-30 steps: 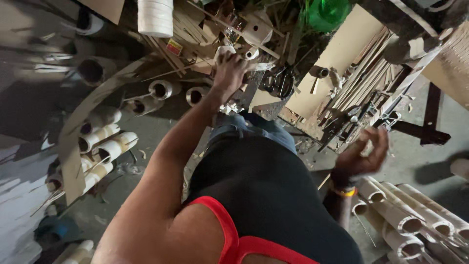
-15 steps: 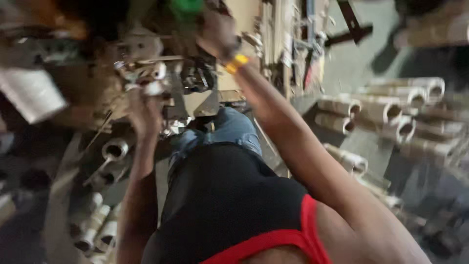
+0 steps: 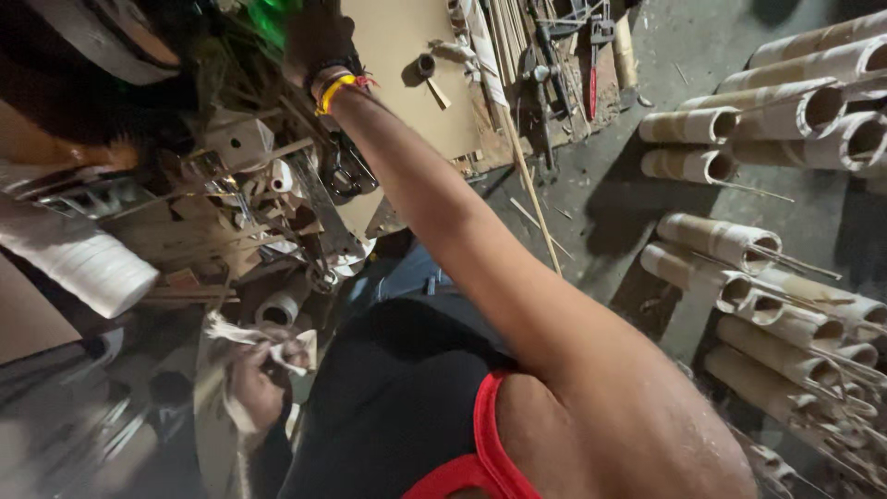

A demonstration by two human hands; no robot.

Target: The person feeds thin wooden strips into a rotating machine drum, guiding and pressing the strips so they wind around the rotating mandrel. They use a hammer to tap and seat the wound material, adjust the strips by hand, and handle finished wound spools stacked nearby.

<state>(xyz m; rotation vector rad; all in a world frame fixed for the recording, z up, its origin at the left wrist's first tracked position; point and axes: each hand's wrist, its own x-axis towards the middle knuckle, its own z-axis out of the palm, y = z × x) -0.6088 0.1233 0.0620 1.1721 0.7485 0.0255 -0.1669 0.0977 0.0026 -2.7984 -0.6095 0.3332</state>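
Clutching a crumpled white rag in my closed left hand, I stretched my right hand, grip unclear in shadow, into cluttered wood scraps, where I judged loose pieces might topple.

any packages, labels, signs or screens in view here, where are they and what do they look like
No screens, signs or readable labels show.
Cardboard sheet: top centre, flat, plain tan, lying beyond the right hand.
Cardboard tubes: right side on the floor, stacked, tan with open ends.
White roll: left edge, ribbed cylinder, above the left hand, which grips pale scraps.
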